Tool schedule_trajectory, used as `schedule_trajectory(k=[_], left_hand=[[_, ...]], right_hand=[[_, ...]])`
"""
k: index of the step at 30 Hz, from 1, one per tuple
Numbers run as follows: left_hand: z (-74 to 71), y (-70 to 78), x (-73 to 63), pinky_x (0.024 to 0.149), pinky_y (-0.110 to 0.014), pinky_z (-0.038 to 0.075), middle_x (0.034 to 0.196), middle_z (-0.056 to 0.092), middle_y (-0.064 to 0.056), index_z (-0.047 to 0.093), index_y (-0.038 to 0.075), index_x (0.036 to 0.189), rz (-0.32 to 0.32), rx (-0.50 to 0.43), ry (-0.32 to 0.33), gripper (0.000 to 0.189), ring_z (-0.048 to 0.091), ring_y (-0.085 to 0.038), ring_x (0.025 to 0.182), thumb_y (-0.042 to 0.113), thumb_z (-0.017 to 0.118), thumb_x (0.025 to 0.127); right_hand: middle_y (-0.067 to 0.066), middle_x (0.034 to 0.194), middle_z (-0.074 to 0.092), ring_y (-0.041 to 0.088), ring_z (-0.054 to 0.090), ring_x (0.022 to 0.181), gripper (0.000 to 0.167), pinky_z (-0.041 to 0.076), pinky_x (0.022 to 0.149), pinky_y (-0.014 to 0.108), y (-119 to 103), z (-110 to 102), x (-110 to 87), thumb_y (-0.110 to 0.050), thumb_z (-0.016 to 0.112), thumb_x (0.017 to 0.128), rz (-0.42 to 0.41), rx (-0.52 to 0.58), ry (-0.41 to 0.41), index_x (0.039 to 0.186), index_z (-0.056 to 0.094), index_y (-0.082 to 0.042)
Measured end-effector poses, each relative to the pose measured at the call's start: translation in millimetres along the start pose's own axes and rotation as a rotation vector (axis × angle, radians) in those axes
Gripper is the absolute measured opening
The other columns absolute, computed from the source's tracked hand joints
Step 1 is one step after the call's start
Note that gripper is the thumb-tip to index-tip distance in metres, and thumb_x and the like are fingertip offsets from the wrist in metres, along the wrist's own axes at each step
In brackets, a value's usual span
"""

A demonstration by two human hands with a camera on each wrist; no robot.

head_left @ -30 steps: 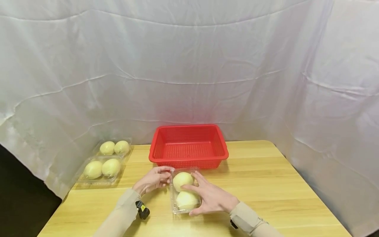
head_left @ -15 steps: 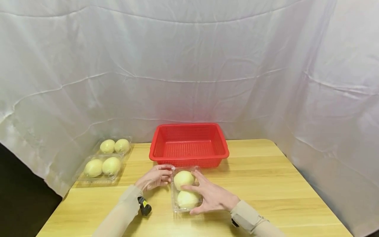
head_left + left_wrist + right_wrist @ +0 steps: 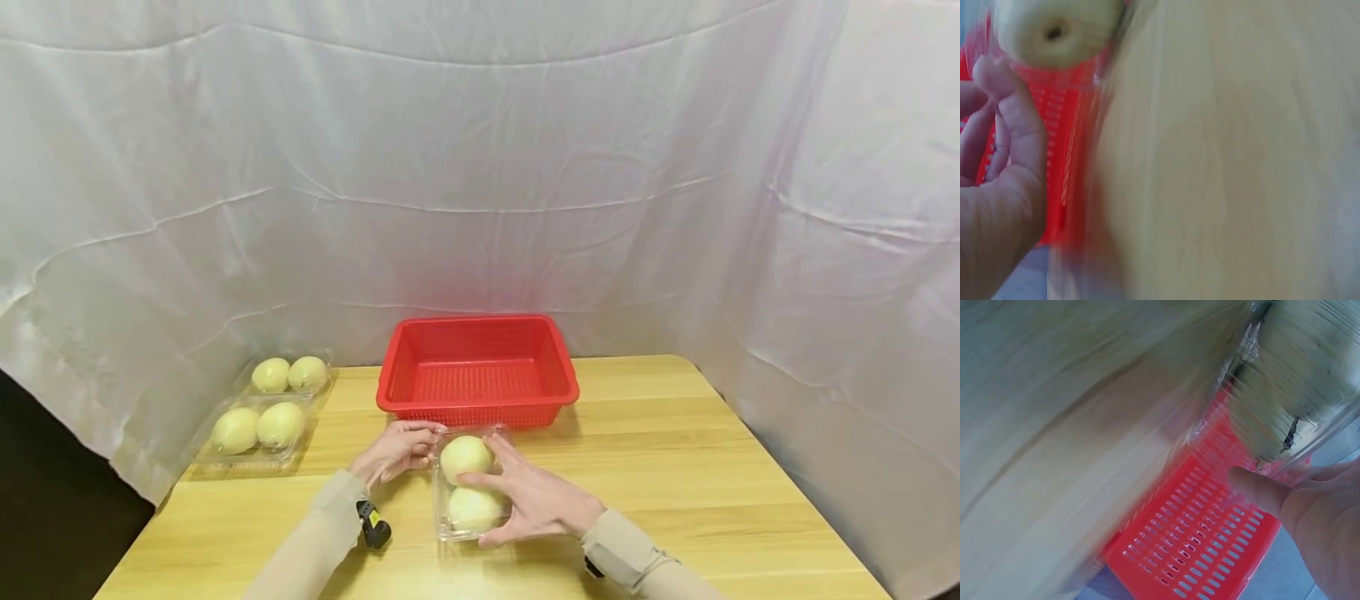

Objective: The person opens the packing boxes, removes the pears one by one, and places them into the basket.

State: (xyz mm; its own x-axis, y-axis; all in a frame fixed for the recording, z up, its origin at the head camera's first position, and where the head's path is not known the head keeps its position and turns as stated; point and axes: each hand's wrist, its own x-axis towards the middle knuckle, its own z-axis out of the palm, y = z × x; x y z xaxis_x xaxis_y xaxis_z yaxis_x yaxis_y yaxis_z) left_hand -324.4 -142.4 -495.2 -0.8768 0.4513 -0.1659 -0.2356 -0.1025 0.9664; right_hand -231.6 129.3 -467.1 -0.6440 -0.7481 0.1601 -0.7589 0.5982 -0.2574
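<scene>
A clear plastic fruit box point(image 3: 442, 518) lies on the table in front of me in the head view. Two pale yellow round fruits point(image 3: 467, 458) sit in it, one behind the other. My right hand point(image 3: 542, 498) reaches over the box from the right and grips it, thumb at the near end and fingers spread toward the far end. At the far left corner, my left hand point(image 3: 393, 452) has its curled fingertips on the box's edge, seeming to pinch it. Its fingertips also show in the left wrist view, close to one fruit point(image 3: 1057, 31).
A red perforated basket point(image 3: 480, 414) stands just behind the box. Two more clear boxes with pale fruits lie at the left, a nearer one point(image 3: 258, 432) and a farther one point(image 3: 291, 375). A pale curtain point(image 3: 480, 167) hangs around the wooden table point(image 3: 660, 467).
My left hand has edged slightly right along the box's far left corner. The right hand and the box have stayed almost in place.
</scene>
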Motion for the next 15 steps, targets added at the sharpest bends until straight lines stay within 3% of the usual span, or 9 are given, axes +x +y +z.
schedule_trajectory(k=[6, 11, 15], left_hand=[[7.3, 1.7, 1.3, 0.056, -0.016, 0.051, 0.081, 0.066, 0.001, 0.063, -0.008, 0.12, 0.012, 0.027, 0.076, 0.03, 0.057, -0.004, 0.057, -0.002, 0.058, 0.091], [10.9, 0.7, -0.3, 0.054, -0.016, 0.05, 0.078, 0.069, 0.001, 0.064, -0.009, 0.118, 0.003, 0.097, 0.075, 0.033, 0.056, -0.002, 0.055, 0.008, 0.068, 0.09], [11.1, 0.8, -0.9, 0.056, -0.018, 0.049, 0.083, 0.07, 0.001, 0.065, -0.007, 0.119, 0.023, 0.156, 0.05, 0.032, 0.056, -0.004, 0.06, 0.01, 0.067, 0.092]], right_hand=[[0.03, 0.158, 0.013, 0.048, 0.017, 0.146, 0.081, 0.045, 0.094, 0.065, 2.6, -1.4, 0.5, -0.068, 0.067, 0.077, -0.027, -0.013, 0.026, 0.148, 0.04, -0.039], [0.028, 0.159, 0.014, 0.044, 0.018, 0.147, 0.08, 0.046, 0.095, 0.064, 0.1, -1.8, 1.1, -0.07, 0.065, 0.078, -0.016, -0.017, 0.013, 0.148, 0.039, -0.04], [0.026, 0.16, 0.014, 0.044, 0.02, 0.147, 0.081, 0.048, 0.093, 0.062, -2.1, 0.1, 0.9, -0.071, 0.065, 0.077, -0.006, -0.017, 0.023, 0.148, 0.04, -0.041]])
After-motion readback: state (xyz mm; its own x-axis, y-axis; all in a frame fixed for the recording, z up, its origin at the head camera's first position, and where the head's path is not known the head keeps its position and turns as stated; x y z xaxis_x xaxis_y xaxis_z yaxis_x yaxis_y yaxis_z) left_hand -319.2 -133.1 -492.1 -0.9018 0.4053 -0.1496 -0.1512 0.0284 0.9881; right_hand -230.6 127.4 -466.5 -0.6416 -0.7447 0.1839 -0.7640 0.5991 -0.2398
